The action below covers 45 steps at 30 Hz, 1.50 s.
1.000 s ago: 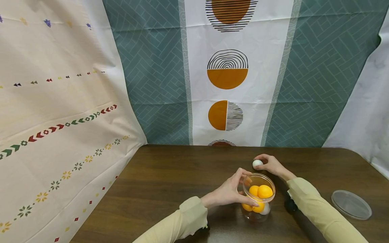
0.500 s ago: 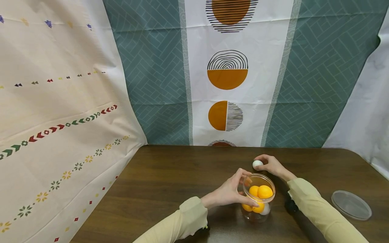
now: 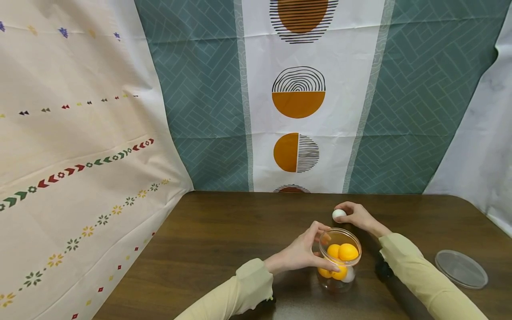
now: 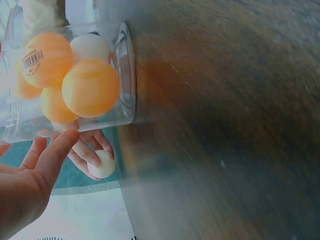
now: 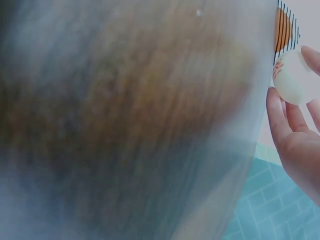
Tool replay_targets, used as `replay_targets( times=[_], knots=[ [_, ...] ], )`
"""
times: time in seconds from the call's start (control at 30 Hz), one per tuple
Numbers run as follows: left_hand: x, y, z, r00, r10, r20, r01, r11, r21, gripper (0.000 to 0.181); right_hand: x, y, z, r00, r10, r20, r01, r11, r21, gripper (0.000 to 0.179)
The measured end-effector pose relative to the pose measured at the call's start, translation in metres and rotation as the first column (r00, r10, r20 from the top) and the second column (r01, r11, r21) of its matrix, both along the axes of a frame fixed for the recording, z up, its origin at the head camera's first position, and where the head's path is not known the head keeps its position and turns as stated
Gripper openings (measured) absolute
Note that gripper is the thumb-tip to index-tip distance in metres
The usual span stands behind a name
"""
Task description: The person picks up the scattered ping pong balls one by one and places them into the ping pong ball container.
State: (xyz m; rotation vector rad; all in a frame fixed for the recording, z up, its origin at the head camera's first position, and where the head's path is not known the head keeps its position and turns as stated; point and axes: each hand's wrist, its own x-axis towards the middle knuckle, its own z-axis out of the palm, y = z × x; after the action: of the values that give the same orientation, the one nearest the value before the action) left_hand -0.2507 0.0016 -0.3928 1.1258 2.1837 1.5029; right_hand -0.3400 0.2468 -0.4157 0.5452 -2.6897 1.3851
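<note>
A clear plastic jar (image 3: 335, 286) stands lidless on the table, with several orange ping-pong balls (image 4: 91, 89) and a white one (image 4: 90, 48) inside. My left hand (image 3: 298, 253) grips the jar from its left side, thumb across the front and fingers behind. Just beyond the jar, my right hand (image 3: 357, 218) pinches a white ping-pong ball (image 3: 339, 215) between thumb and fingers. Red print shows on that ball in the right wrist view, where the fingertips (image 5: 274, 97) lie against it.
A round translucent lid (image 3: 461, 269) lies flat on the dark wooden table (image 3: 224, 231), right of my right forearm. Patterned cloths (image 3: 298, 155) hang behind the table and along its left side. The table's back edge runs just past my right hand.
</note>
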Motion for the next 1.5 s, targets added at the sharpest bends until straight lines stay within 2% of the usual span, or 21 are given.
replay_targets(
  times=[0.7, 1.17, 1.5],
  knots=[
    [0.0, 0.0, 0.0, 1.0, -0.005, 0.01, 0.005, 1.0, 0.009, 0.065, 0.007, 0.003, 0.005, 1.0, 0.02, 0.0, -0.019, 0.999, -0.039, 0.038],
    [0.0, 0.0, 0.0, 1.0, -0.007, 0.011, 0.007, 1.0, 0.013, 0.066, 0.014, 0.002, 0.015, 0.996, 0.09, -0.017, -0.091, 0.991, -0.101, 0.038],
    [0.001, 0.0, 0.001, 1.0, -0.003, 0.023, 0.003, 1.0, 0.012, 0.065, 0.021, -0.005, 0.025, 0.996, 0.092, -0.003, -0.092, 0.988, -0.126, 0.041]
  ],
)
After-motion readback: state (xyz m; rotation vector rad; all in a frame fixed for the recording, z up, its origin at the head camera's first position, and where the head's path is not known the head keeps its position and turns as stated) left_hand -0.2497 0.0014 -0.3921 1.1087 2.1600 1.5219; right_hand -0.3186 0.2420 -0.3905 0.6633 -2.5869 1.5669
